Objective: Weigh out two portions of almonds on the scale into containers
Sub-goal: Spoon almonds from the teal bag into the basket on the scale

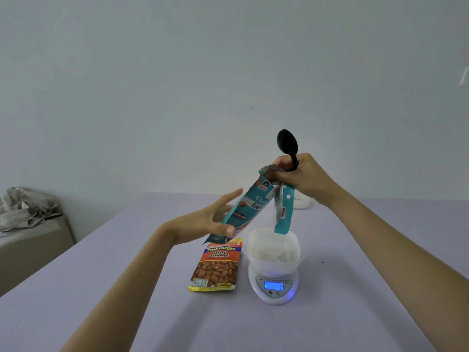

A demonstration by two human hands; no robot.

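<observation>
the right hand [302,179] pinches a teal packet [247,207] and black spoon [288,143] at 12 o'clock above the container [272,247] on the scale [275,285], the left hand [210,222] touches the packet with spread fingers, and the almond bag [215,268] lies at the scale's 9 o'clock.

A crumpled grey cloth [22,209] lies on a low beige furniture piece [33,250] at far left. The lavender-covered counter [355,301] meets a plain pale wall [177,72].

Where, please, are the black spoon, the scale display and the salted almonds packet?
black spoon [287,141]: head view, middle of its bowl.
scale display [273,285]: head view, centre of the lit blue screen.
salted almonds packet [215,271]: head view, on the printed almonds on its front.
</observation>
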